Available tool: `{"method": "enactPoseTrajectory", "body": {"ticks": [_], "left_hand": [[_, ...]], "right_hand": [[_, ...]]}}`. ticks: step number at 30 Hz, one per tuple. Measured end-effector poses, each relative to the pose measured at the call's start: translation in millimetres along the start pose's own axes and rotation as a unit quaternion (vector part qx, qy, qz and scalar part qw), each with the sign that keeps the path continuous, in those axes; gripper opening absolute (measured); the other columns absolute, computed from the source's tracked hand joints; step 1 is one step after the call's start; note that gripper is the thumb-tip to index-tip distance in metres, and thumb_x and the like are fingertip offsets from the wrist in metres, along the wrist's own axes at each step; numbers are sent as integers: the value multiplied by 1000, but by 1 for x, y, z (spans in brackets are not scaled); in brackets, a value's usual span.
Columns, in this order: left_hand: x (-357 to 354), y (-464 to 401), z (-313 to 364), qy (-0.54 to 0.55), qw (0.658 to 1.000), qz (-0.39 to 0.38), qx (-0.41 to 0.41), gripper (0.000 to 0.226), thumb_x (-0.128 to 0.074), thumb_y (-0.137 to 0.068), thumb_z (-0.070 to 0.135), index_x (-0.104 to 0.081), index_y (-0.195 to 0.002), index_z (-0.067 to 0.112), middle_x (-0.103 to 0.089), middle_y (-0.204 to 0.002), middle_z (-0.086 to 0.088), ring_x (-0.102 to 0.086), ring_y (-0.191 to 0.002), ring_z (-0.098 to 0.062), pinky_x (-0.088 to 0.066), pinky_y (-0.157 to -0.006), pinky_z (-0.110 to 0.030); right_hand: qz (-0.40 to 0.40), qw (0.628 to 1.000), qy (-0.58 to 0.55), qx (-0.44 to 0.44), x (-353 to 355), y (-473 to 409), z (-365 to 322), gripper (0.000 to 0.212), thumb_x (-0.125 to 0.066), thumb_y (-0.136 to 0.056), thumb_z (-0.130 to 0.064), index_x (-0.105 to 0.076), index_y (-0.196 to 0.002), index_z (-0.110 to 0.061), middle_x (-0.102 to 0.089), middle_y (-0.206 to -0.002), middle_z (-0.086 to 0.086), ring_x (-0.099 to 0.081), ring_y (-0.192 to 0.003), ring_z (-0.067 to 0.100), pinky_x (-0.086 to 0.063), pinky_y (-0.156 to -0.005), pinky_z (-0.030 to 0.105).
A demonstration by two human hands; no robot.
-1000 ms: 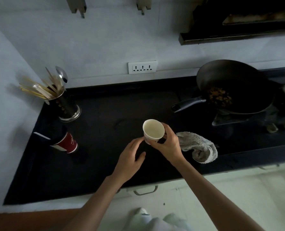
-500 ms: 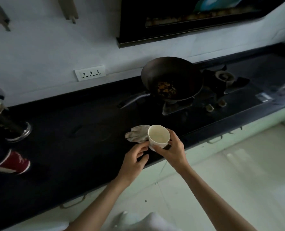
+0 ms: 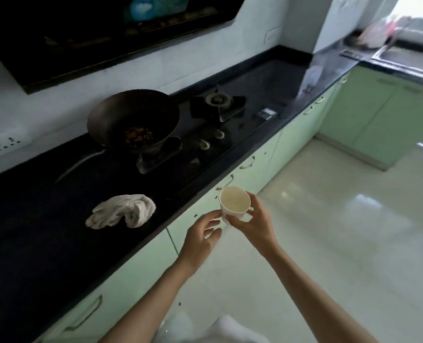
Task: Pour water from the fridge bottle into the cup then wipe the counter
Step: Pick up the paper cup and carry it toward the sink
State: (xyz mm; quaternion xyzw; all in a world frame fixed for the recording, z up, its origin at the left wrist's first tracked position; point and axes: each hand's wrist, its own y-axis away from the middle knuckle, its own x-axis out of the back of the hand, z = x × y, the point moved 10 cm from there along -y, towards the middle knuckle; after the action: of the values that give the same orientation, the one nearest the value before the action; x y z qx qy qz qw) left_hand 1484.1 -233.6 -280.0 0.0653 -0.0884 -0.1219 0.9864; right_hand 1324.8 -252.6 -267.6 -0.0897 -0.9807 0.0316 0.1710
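White paper cup [image 3: 235, 203], tapered, upright, pinched at its base by my right hand [image 3: 255, 225], held out past the counter [image 3: 44, 243] edge over the floor. My left hand [image 3: 200, 240] has fingers loosely spread, fingertips just at the cup's side, gripping nothing. Crumpled terry rag [image 3: 122, 210] lies on glossy black stone; dark round wok [image 3: 133, 120] sits on burner.

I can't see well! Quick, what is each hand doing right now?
Left hand: open, fingertips beside the cup, holding nothing.
Right hand: holding the cup, fingers curled round it.
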Motion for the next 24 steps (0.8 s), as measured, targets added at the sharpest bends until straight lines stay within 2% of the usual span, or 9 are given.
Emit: {"method": "enactPoseTrajectory", "body": {"ticks": [3,8,14,17,24], "left_hand": [[-44,-14,9,-9,999,-33,-6,35,-54,-92,4,-59,-122,21,-63,-122,9,-59,-112,-4,-44,-85,-6],[-115,-37,28,-24,993,-114,-29,37,-54,-92,2,-58,-124,23,-63,-121,9,-59,-110,-1,-45,-83,-6],[-198,-79,48,-46,976,-202,-63,39,-54,-92,1,-57,-124,23,-63,-124,6,-60,-112,-5,-47,-86,-9],[-234,-107,61,-54,967,-238,-74,39,-55,-93,2,-56,-125,24,-62,-125,6,-59,-112,-4,-47,-88,-11],[-305,-193,105,-72,943,-302,-120,38,-55,-94,7,-54,-123,32,-61,-125,7,-58,-112,-3,-47,-90,-12]], "right_hand": [[48,998,2,-34,48,6,21,60,-86,-67,-29,-55,-118,-30,-64,-112,-12,-61,-97,-2,-46,-75,9],[130,990,15,-51,121,14,43,58,-86,-67,-28,-54,-116,-33,-65,-111,-13,-62,-95,2,-46,-74,8],[228,972,20,-48,201,9,65,55,-86,-68,-20,-58,-116,-20,-67,-107,-4,-64,-96,6,-50,-84,18],[269,961,23,-50,237,-6,75,55,-86,-68,-20,-57,-115,-22,-67,-106,-4,-64,-97,7,-50,-85,20],[341,939,38,-31,313,-70,86,57,-87,-67,-19,-59,-116,-14,-66,-107,-5,-63,-99,10,-54,-86,31]]}}
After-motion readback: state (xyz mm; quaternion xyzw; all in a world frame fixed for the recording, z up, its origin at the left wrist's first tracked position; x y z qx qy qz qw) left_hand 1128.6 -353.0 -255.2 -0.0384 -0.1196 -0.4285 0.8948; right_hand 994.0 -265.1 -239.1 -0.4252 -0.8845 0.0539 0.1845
